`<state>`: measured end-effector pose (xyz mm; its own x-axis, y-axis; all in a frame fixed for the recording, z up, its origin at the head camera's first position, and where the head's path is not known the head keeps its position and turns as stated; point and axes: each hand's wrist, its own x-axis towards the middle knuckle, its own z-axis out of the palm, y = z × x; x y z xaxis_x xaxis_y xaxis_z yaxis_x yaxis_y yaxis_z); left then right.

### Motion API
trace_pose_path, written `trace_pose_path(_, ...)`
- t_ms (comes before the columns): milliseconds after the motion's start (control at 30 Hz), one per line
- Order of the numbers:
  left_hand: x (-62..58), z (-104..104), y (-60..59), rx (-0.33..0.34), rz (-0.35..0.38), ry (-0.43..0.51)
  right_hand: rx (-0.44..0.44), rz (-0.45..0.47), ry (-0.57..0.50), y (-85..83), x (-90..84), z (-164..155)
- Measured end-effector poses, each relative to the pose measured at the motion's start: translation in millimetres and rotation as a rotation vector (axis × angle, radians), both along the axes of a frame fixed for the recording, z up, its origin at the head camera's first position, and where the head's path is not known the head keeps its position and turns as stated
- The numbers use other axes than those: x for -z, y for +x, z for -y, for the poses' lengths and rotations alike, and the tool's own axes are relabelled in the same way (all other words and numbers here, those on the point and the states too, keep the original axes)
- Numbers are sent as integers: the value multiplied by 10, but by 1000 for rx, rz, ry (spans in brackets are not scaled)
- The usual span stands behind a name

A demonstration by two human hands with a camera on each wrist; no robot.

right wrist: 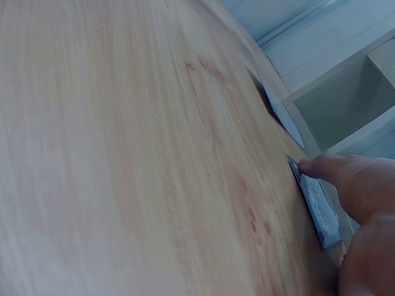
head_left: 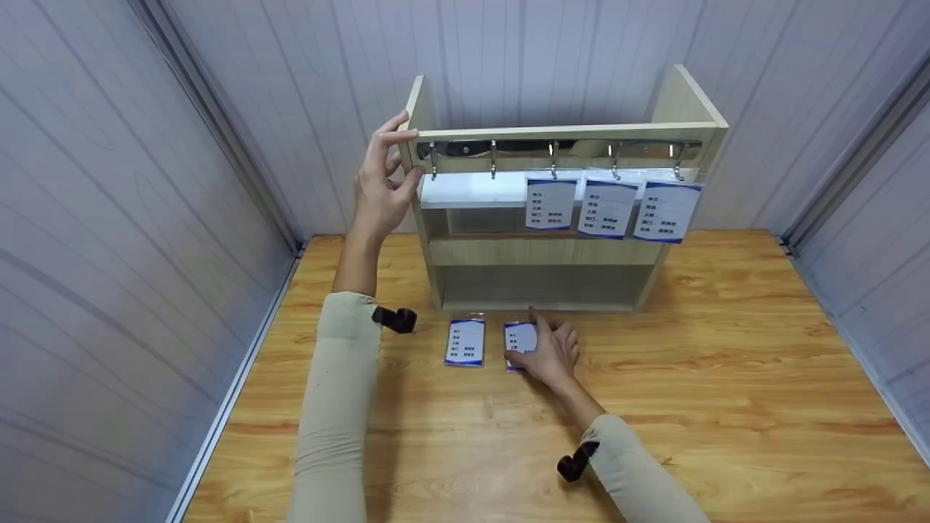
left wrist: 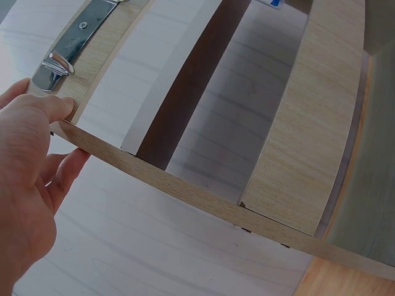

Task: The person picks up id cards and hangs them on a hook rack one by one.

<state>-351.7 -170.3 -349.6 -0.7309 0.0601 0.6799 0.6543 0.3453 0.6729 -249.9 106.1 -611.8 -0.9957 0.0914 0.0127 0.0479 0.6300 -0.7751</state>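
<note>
My left hand (head_left: 383, 178) grips the upper left corner of a wooden shelf (head_left: 538, 252), thumb on the front and fingers around the side panel (left wrist: 154, 176). Low at the shelf's front, my right hand (head_left: 548, 354) holds a white-and-blue name badge (head_left: 517, 337) between thumb and fingers, close over the wooden table. The thumb lies on the badge's edge (right wrist: 318, 206) in the right wrist view; my hand covers part of the card. Left of it, a second badge (head_left: 465, 343) lies on the table.
A metal rail (head_left: 465, 149) with several hooks runs across the shelf's top front. Three badges (head_left: 551, 205) hang from its right-hand hooks; the two left hooks (head_left: 493, 161) carry nothing. Pale panel walls (head_left: 218, 181) enclose the wooden table (head_left: 726, 378).
</note>
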Motion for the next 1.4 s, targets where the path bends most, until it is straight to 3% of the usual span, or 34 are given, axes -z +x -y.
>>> trace_pose_path(233, 3, 0, -11, 5, 0, 8, -22, 24, 71, 25, -91, 13)
trace_pose_path(633, -2, -16, 7, -6, 13, -2, -107, 99, 59, -20, -172, -85)
trace_pose_path(900, -8, -10, 19, -10, 10, -8, -136, 143, 116, -40, -248, -118)
trace_pose_path(1000, -6, -8, 14, -10, 5, -6, -140, 137, 125, -41, -261, -113)
trace_pose_path(1233, 2, -2, 14, -10, 7, -5, -156, 132, 31, -19, -235, -103)
trace_pose_path(1400, 4, 5, 3, -13, -1, -7, -188, 65, 33, -10, -175, -126)
